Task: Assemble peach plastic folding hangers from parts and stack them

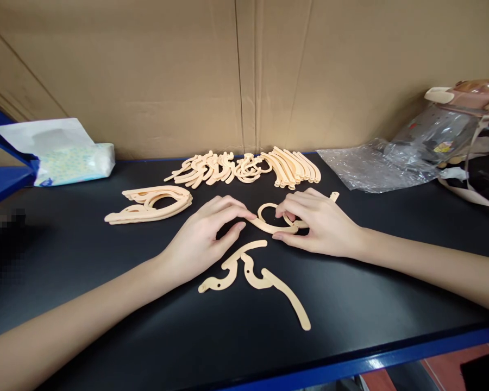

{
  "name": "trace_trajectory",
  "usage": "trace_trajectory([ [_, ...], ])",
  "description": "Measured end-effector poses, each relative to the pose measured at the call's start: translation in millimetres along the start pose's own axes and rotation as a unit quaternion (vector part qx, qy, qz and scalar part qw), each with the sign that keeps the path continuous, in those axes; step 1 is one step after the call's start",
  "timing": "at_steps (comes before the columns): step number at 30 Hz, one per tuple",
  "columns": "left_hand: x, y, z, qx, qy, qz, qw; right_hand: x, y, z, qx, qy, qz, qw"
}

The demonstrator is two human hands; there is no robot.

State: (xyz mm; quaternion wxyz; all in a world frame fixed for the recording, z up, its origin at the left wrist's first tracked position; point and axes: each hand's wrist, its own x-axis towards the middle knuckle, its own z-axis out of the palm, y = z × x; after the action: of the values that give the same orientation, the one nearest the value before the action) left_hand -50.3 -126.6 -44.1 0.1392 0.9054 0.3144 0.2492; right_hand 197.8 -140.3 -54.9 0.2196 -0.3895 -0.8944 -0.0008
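Observation:
Beige plastic folding-hanger pieces lie on the black tabletop in front of me. My left hand (206, 233) has its index fingertip on the left end of a curved hanger arm (283, 228), with the thumb apart from it. My right hand (320, 222) is closed over the arm's right part, its thumb along the near edge. A round hook piece (261, 209) lies against this arm, partly under my right fingers. Another narrow end (334, 196) sticks out behind the right hand. Nearer to me lie two joined pairs of pieces, a left pair (228, 279) and a right pair (287, 293).
Folded hangers (163, 203) are stacked at the left. Behind my hands are piles of short curved pieces (206, 169), hooks (248, 168) and long arms (293, 167). A tissue pack (75, 163) stands back left; a clear plastic bag (362, 165) and a bottle (436, 127) are at right.

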Motion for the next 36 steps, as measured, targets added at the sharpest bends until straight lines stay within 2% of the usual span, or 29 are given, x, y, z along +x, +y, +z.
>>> trace_trajectory([
  [3,-1.4,1.5,0.0,-0.014,-0.012,0.012,1.0,-0.5,0.6,-0.6,0.02,0.017,-0.031,0.999],
  [6,-2.1,3.0,-0.2,-0.038,-0.048,0.029,0.998,-1.4,1.4,-1.1,0.04,0.026,-0.078,0.996],
  [11,0.1,3.8,-1.8,-0.06,-0.097,0.026,0.993,-2.5,2.7,-1.2,0.043,0.017,-0.097,0.994],
  [16,3.8,-3.7,0.1,-0.102,-0.102,0.014,0.99,-1.2,2.7,-1.3,0.036,0.016,-0.092,0.995],
  [22,1.7,-4.1,-0.3,-0.058,-0.089,-0.01,0.994,-1.6,1.1,-2.2,0.036,0.033,-0.076,0.996],
  [28,-3.0,3.3,-4.8,0.004,-0.112,0.026,0.993,-0.8,1.0,-1.4,0.035,0.004,-0.063,0.997],
  [36,-1.0,-4.7,1.5,-0.008,-0.098,-0.009,0.995,0.2,2.1,-1.4,0.046,-0.012,-0.06,0.997],
])
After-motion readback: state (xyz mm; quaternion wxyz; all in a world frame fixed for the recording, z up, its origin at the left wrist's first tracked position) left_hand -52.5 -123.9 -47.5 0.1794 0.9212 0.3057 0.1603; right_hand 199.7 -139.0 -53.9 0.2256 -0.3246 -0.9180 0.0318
